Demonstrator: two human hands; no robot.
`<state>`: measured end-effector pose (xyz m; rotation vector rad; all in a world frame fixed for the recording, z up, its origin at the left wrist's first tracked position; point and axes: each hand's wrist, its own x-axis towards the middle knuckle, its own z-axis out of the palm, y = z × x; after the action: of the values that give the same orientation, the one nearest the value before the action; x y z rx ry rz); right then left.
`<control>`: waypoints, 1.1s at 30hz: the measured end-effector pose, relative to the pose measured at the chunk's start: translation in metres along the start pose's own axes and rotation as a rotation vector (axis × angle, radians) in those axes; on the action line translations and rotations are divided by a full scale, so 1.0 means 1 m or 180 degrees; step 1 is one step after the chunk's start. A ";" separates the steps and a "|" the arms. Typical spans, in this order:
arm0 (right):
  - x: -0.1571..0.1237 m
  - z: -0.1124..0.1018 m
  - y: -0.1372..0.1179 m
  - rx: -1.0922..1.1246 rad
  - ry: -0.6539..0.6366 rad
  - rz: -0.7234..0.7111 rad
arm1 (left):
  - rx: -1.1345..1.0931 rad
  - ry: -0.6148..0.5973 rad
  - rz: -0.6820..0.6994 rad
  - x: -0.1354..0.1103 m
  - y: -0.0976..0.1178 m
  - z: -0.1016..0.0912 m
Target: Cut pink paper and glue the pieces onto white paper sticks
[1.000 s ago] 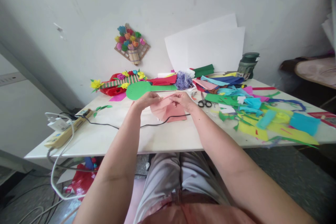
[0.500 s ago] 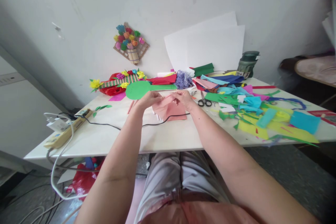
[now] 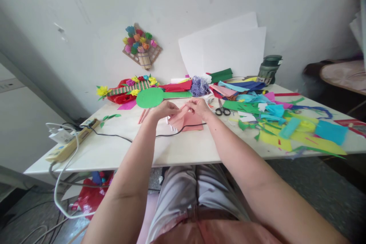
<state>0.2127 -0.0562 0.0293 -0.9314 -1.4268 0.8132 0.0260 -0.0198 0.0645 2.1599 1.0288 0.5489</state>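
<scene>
Both my hands meet over the middle of the white table (image 3: 120, 152). My left hand (image 3: 163, 109) and my right hand (image 3: 199, 107) each pinch the top edge of a pink paper sheet (image 3: 187, 119), fingers closed on it. The sheet hangs down onto the table and looks gathered or folded between the hands. A thin pink strip (image 3: 142, 116) pokes out left of my left hand. A black cable (image 3: 120, 136) runs under the paper. A green paper cutout with a round head (image 3: 150, 98) lies just behind my hands.
Black scissors (image 3: 222, 111) lie right of my right hand. Several coloured paper scraps (image 3: 286, 122) cover the table's right side. A purple yarn bundle (image 3: 199, 86), paper flowers (image 3: 128, 87), white sheets (image 3: 228, 51) and a green jar (image 3: 268, 68) stand at the back. A power strip (image 3: 71, 143) sits at the left edge.
My hands have drawn the pink sheet's top edge closer together and bunched it. A pink strip has come into view left of my left hand.
</scene>
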 end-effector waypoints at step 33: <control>0.009 -0.015 0.015 -0.2878 0.0520 0.0385 | -0.2453 0.1823 -0.0582 -0.002 -0.037 0.029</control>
<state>0.2289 -0.0426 0.0208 -1.7285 -1.6103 0.1222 0.0237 -0.0155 0.0180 1.2363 1.0480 1.2749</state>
